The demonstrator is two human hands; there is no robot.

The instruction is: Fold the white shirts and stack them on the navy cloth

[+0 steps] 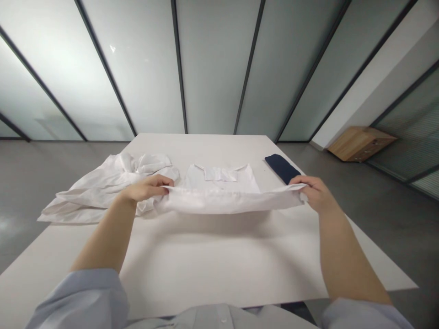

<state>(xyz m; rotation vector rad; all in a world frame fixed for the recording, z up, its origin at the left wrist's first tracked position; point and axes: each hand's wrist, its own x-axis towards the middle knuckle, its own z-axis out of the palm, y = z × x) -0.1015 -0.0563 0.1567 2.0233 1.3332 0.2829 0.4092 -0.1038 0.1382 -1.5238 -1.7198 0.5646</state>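
left hand: is being closed on one end of the white shirt
right hand: is gripping the other end
shirt: is being held stretched above the counter
crumpled white cloth: is lying left
dark folded cloth: is lying right

Left hand and right hand outstretched, fingers pinched.

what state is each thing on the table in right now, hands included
white shirt: collar end flat on the table, near edge lifted and stretched between both hands
left hand: closed on the shirt's left end
right hand: closed on the shirt's right end
white clothes pile: crumpled, unfolded, left of the shirt
dark blue cloth: folded flat, untouched, near the table's right edge
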